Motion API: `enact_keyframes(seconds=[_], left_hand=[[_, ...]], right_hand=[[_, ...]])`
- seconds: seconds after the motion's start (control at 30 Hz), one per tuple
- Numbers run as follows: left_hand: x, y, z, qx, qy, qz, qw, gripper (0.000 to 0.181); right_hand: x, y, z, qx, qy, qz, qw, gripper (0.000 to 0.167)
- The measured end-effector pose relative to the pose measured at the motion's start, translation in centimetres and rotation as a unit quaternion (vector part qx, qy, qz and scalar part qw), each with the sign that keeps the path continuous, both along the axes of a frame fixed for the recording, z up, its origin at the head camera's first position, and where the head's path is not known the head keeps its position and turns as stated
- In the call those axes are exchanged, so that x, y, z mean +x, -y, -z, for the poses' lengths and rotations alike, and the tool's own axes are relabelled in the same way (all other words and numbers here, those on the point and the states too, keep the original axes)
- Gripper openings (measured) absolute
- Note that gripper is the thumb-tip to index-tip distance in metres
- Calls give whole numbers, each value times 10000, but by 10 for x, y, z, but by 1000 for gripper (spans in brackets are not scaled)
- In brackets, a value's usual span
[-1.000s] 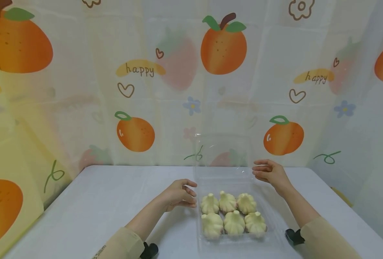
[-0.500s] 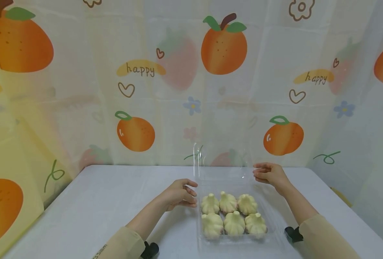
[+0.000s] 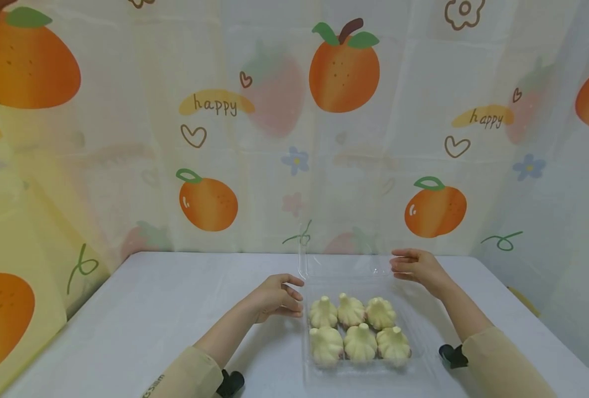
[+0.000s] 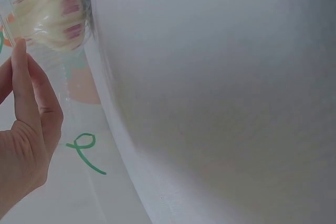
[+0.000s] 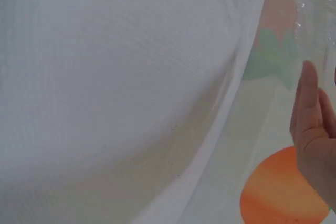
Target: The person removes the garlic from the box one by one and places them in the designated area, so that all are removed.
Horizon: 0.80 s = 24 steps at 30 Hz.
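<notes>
A clear plastic clamshell box (image 3: pixel 369 381) stands on the table, its hinged lid (image 3: pixel 344 265) raised at the back. Several pale garlic bulbs (image 3: pixel 360 341) sit in two rows inside. At the box's left side is my left hand (image 3: pixel 276 298), its fingertips at the wall. The left wrist view has one fairly straight finger (image 4: pixel 23 87) touching the plastic beside a purple-streaked bulb (image 4: pixel 52 9). My right hand (image 3: pixel 420 271) is by the lid's right edge with fingers nearly straight. In the right wrist view that hand (image 5: pixel 315 119) shows only partly; whether it touches the lid is unclear.
White cloth covers the table (image 3: pixel 199 287), whose back edge meets a fruit-printed curtain (image 3: pixel 264 221). Dark camera mounts, one at the left cuff (image 3: pixel 230 384) and one at the right cuff (image 3: pixel 453 356), hang beneath the beige sleeves.
The lid's upper edge has come steadily lower. My right hand has dropped slightly beside it. The left hand, box and garlic bulbs stay in place.
</notes>
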<state>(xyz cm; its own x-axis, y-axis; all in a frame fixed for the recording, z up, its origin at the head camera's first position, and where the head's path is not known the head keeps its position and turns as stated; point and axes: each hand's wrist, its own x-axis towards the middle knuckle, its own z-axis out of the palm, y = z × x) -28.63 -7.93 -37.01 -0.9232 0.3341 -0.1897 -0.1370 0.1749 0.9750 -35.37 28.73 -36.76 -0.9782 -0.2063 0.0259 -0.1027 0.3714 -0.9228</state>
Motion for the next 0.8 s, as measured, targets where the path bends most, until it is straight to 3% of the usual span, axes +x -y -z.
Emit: enact_keyframes(seconds=[0.23, 0.3, 0.57, 0.8], left_hand=[[0, 0, 0, -33, 42, -8, 10000, 58], [0, 1, 0, -55, 37, -13, 10000, 59], [-1, 1, 1, -38, 54, -13, 10000, 59], [2, 1, 2, 60, 73, 34, 9999, 59]], right_hand=[[9, 1, -14, 383, -888, 822, 9919, 56], [13, 1, -21, 310, -1031, 853, 9905, 56], [21, 9, -43, -23, -1191, 191, 9927, 55], [26, 22, -45, -31, -1065, -442, 9933, 50]])
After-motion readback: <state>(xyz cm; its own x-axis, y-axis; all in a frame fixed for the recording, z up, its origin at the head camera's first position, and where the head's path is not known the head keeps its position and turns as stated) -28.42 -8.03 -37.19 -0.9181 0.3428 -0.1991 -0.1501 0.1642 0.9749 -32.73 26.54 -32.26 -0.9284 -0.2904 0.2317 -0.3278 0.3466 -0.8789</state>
